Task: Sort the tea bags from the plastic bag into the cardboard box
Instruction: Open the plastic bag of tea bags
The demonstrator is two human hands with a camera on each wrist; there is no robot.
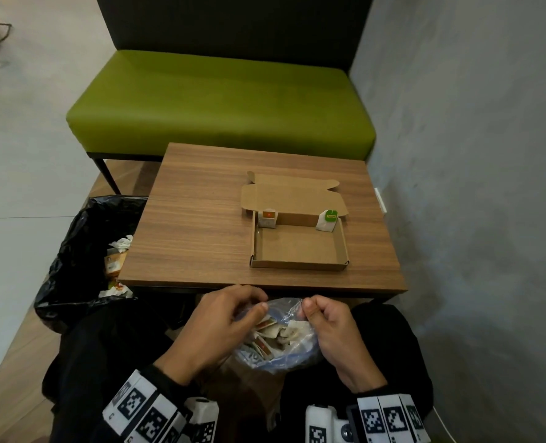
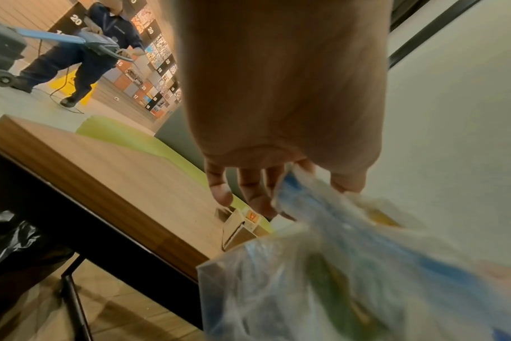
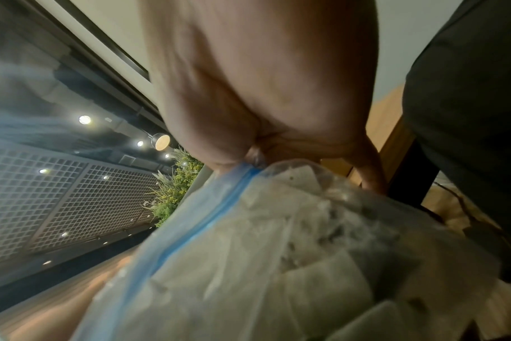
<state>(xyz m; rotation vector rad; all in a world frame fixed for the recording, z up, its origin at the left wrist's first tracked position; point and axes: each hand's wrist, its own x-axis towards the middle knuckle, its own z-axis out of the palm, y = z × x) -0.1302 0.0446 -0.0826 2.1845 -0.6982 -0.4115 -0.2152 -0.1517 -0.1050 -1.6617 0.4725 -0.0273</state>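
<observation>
While two hands [image 1: 220, 324] [image 1: 332, 330] grip one plastic bag [image 1: 274, 350], two tea bags [image 1: 267, 218] [image 1: 327, 220] boxed

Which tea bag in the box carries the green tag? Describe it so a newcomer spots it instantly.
On the wooden table lies an open cardboard box. Two tea bags lean against its far wall; the green-tag tea bag stands in the far right corner, while the orange-tag tea bag stands in the left one.
</observation>
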